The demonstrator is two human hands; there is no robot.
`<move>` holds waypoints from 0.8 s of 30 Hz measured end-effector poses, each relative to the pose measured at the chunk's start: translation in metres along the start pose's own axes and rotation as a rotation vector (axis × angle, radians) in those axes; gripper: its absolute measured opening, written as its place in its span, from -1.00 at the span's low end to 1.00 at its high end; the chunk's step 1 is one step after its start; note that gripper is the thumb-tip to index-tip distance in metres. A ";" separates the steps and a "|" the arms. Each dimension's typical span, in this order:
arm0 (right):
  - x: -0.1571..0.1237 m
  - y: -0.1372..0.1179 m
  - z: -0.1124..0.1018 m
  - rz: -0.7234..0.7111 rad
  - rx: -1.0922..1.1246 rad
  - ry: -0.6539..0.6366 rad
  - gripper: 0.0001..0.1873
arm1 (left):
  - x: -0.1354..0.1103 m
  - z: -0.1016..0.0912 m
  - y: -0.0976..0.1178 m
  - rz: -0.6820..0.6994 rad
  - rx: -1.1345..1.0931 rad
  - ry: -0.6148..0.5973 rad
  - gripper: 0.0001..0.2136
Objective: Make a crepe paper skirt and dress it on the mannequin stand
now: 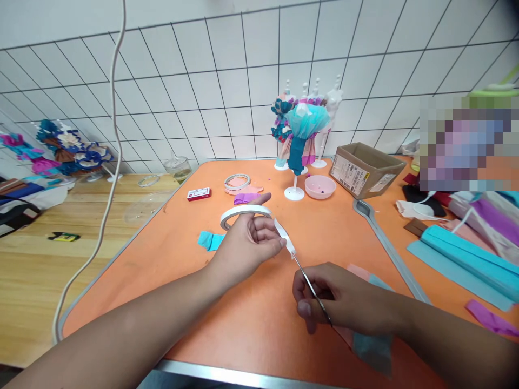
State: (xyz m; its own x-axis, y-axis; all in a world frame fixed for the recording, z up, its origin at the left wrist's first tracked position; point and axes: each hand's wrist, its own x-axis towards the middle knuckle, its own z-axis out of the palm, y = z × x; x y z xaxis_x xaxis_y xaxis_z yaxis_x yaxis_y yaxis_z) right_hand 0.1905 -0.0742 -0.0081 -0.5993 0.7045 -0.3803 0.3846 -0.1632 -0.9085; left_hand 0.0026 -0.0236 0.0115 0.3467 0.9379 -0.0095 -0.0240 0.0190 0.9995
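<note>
My left hand (253, 240) holds a white roll of tape (244, 214) above the orange table (259, 329), the roll round its fingers, and a strip of tape (284, 236) is pulled out between thumb and fingers. My right hand (332, 300) is closed on a pair of scissors (310, 286), whose thin blades point up and left at the strip's end. Pink and teal paper pieces (371, 346) lie under my right wrist. A teal scrap (211, 240) lies left of my left hand.
At the back stand small mannequins dressed in paper (302, 135), a pink bowl (320, 186), a cardboard box (365, 168), another tape roll (237, 181) and a red packet (198, 194). Teal paper strips (466, 259) and purple paper lie at the right. A white cable (107, 189) hangs at the left.
</note>
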 end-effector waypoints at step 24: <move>0.003 0.007 0.000 -0.030 0.031 -0.010 -0.79 | 0.000 0.002 -0.006 -0.053 0.003 -0.038 -0.07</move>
State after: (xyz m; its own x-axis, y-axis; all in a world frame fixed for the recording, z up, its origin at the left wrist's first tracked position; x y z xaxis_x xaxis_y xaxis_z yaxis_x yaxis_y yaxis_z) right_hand 0.1918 -0.0730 -0.0157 -0.6171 0.7025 -0.3546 0.3450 -0.1634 -0.9243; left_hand 0.0046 -0.0242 0.0059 0.3824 0.9220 -0.0613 -0.0019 0.0671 0.9977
